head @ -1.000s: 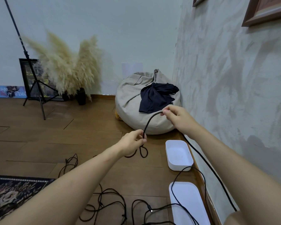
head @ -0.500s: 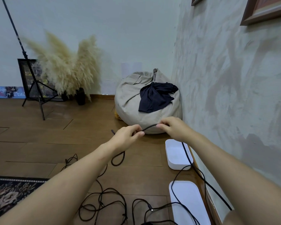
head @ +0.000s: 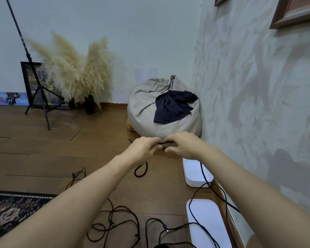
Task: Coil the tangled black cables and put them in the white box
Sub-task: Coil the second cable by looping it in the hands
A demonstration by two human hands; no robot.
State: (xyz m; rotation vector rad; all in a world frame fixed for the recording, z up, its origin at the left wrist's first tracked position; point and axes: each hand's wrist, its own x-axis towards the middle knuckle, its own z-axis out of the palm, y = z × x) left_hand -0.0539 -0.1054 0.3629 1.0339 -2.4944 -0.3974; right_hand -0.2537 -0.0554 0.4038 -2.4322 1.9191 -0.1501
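Both the left hand (head: 143, 149) and right hand (head: 184, 146) pinch one black cable (head: 166, 143); one white box (head: 191, 178) lies at four o'clock, one white lid (head: 206, 228) at five.

Soft, flat indoor light here, kinda dim with a greenish tint. There's a faint sheen on the wooden floor (head: 70, 122) at 9 o'clock. A fuzzy grey shadow sits on the textured wall (head: 284, 167) at 4 o'clock. The wide lens tilts the light stand (head: 29, 59) at 10 o'clock and balloons everything at 6. The left hand (head: 141, 149), right hand (head: 184, 145) and the black cable (head: 166, 142) pinched between them look slightly smeared.
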